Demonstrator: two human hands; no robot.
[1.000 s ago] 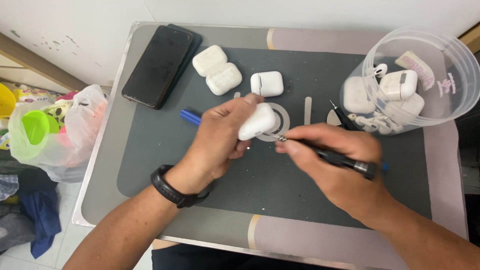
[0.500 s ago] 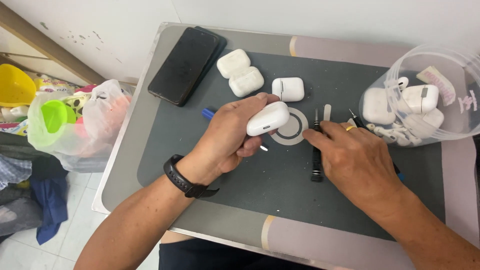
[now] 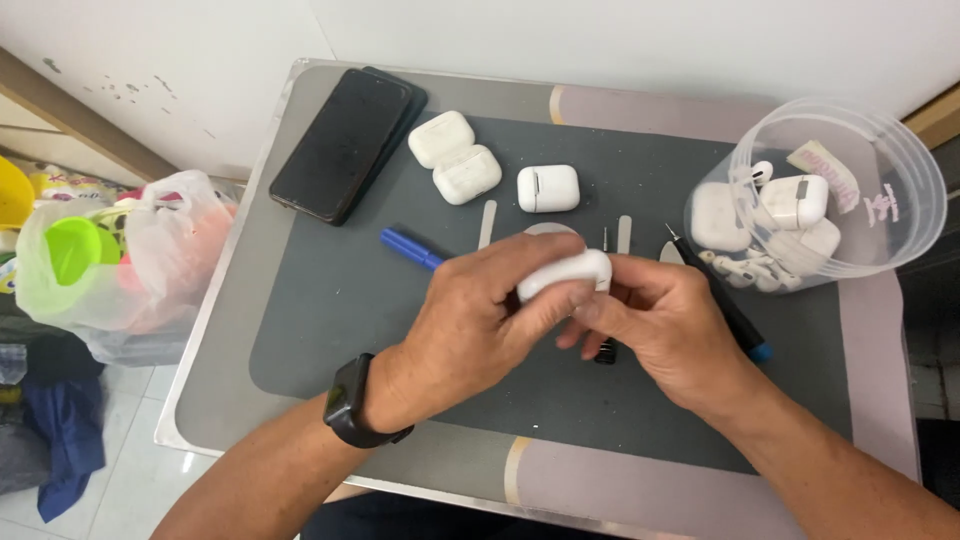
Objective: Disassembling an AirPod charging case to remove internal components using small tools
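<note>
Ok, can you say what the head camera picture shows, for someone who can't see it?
Two bare hands, left hand and right hand, hold a small white rounded plastic case over a dark grey mat. Behind lie a black phone, three more white cases and a clear plastic tub.

White case [image 3: 565, 272] half hidden by hands; blue tool [image 3: 410, 247] runs under left hand [image 3: 480, 320].

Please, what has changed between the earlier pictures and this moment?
The right hand let go of the black tool, which now lies on the mat, and moved over to touch the white earbud case. The left hand still holds that case. The phone, loose cases and clear tub stayed put.
</note>
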